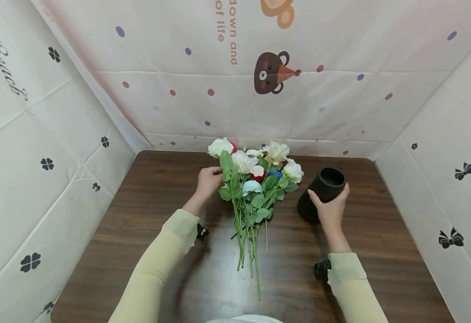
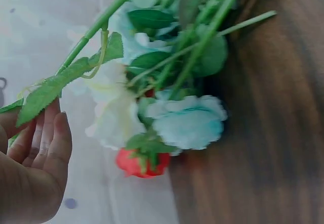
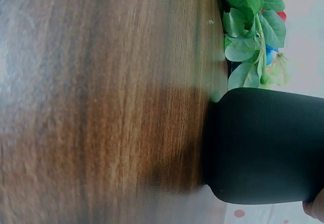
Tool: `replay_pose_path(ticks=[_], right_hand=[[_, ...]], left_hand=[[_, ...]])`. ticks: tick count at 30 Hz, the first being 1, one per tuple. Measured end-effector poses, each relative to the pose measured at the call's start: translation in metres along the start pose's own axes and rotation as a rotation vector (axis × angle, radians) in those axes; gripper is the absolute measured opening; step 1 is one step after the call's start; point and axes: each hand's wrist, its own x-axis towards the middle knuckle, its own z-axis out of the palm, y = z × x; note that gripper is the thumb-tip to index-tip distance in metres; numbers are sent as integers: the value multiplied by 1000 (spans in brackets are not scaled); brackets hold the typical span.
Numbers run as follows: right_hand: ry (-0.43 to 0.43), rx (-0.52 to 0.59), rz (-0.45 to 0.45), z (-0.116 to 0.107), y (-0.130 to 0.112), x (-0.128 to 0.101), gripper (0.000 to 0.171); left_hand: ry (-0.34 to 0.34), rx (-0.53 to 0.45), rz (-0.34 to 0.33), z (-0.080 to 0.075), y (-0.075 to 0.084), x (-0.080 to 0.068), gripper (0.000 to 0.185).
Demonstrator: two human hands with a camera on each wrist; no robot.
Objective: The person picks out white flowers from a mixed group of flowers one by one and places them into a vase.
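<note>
A bunch of artificial flowers (image 1: 255, 188) lies on the dark wooden table (image 1: 138, 233), heads toward the back wall, stems toward me. My left hand (image 1: 208, 181) is at the bunch's left side and holds the leafy stem (image 2: 96, 24) of a white rose (image 1: 220, 146), which is raised off the table in the left wrist view. A pale blue bloom (image 2: 190, 123) and a red one (image 2: 142, 163) lie close by. My right hand (image 1: 332, 208) grips a matte black vase (image 1: 325, 181), tilted, to the right of the flowers. The vase (image 3: 263, 143) fills the right wrist view.
Printed white fabric walls (image 1: 300, 103) close in the table at the back and on both sides. Bare wood lies to the left of the flowers and in front of the stems (image 1: 255, 269). The vase stands near the table's back right corner.
</note>
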Motion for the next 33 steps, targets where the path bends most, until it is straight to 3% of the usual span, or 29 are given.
replay_pose_path(ticks=[6, 13, 25, 33], right_hand=[[-5, -6, 3, -1, 0, -1, 102], [0, -7, 5, -1, 0, -1, 101], [7, -12, -12, -1, -1, -1, 100], [-2, -14, 8, -3, -2, -2, 102]], left_hand=[[-15, 49, 50, -5, 25, -4, 25], [-36, 121, 188, -8, 51, -7, 26], [-67, 225, 354, -13, 96, -17, 26], [-77, 287, 442, -8, 128, -23, 25]])
